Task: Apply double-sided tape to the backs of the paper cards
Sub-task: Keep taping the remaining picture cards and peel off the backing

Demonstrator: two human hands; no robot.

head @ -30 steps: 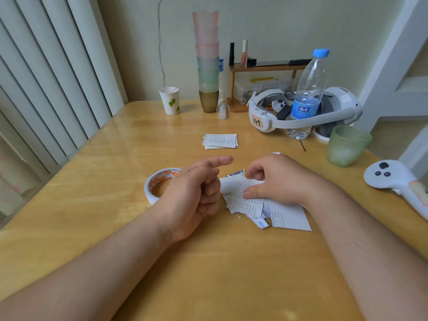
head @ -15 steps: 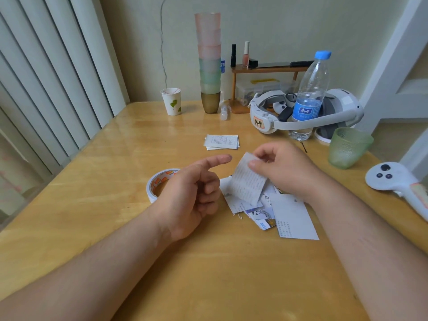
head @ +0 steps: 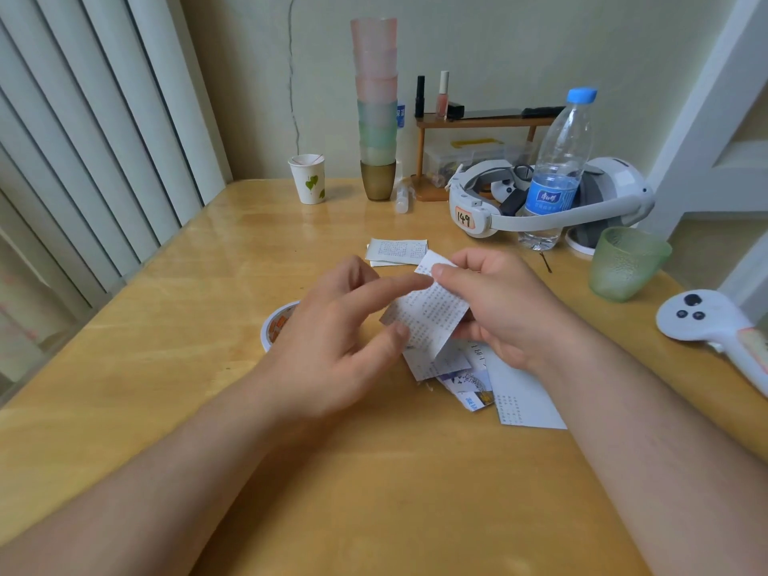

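My right hand (head: 507,309) pinches a white printed paper card (head: 432,318) and holds it tilted above the table. My left hand (head: 332,351) reaches in from the left, its straight index finger on the card's upper part and its thumb at the card's lower left edge. Below the raised card lies a loose pile of more cards (head: 519,392). A small neat stack of cards (head: 397,249) sits farther back. The roll of double-sided tape (head: 276,324) lies flat, mostly hidden behind my left hand.
On the wooden table stand a green cup (head: 625,264), a water bottle (head: 557,172) inside a white headset (head: 615,189), a white controller (head: 715,322), a paper cup (head: 309,178) and a tall stack of cups (head: 376,106). A small shelf (head: 478,122) lines the back wall.
My right hand picked a card off the pile and raised it. My left hand opened its curled fingers and moved right until finger and thumb met the card.
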